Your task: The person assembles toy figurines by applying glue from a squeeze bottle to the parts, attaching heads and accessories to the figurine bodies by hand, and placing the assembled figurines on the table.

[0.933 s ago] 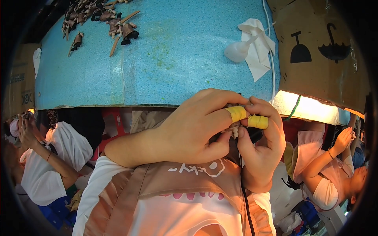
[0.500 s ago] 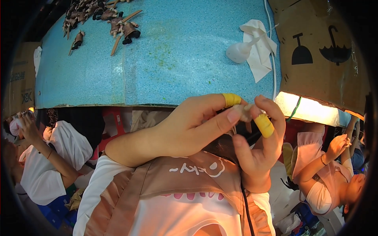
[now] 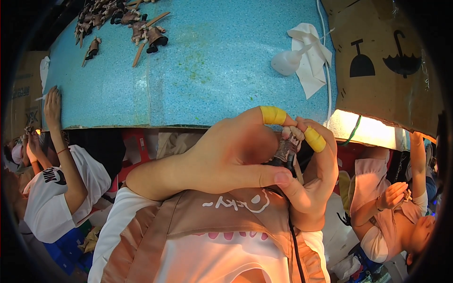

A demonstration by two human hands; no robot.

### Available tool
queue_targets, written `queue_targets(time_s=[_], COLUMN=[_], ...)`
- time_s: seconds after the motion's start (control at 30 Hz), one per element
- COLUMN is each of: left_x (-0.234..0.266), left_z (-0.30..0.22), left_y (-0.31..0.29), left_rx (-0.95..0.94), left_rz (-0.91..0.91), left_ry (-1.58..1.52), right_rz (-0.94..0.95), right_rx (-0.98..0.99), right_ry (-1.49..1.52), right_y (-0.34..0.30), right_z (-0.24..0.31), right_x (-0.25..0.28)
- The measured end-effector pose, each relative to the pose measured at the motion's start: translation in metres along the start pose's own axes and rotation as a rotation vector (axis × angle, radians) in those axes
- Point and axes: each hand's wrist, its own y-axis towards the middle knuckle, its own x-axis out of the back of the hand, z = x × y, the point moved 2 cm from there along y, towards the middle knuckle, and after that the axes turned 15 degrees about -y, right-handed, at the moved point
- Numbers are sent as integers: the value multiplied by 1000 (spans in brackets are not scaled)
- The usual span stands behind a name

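Between my two hands is a small figurine (image 3: 286, 150) with a pale top, a brownish body and dark lower parts. My left hand (image 3: 236, 153) comes from the left, its fingers curled round one side of the figurine, its thumb stretched below it. Yellow tape wraps a finger of each hand. My right hand (image 3: 314, 174) closes on the figurine from the right, fingertips at its pale top. A thin tan piece shows beneath the figurine, and the fingers hide part of it. Both hands are just off the table's near edge.
On the blue table (image 3: 212, 70), several similar figurines (image 3: 148, 35) with tan sword-like pieces lie at the far left. A white squeeze bottle (image 3: 285, 62) rests on a white cloth (image 3: 309, 82). A cardboard box (image 3: 382, 89) stands right; co-workers sit on both sides.
The figurine has turned, and its brown body and dark lower parts now show. My left thumb has moved down. The left co-worker's arm now reaches to the table; the right co-worker's arm is raised.
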Motion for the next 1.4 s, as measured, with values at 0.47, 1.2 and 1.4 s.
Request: queue_targets(time_s=[0.47, 1.2, 1.4], left_x=[-4, -8, -1], left_z=[2, 8, 8], left_y=[3, 4, 0], left_rx=[-37, -90, -137], left_rz=[-2, -19, 48], left_ry=[-106, -161, -70], right_rz=[9, -10, -287], right_rx=[-106, -126, -101], right_ry=[332, 556, 139], right_y=[-4, -5, 0], right_z=[-9, 1, 0], right_x=[-2, -13, -3])
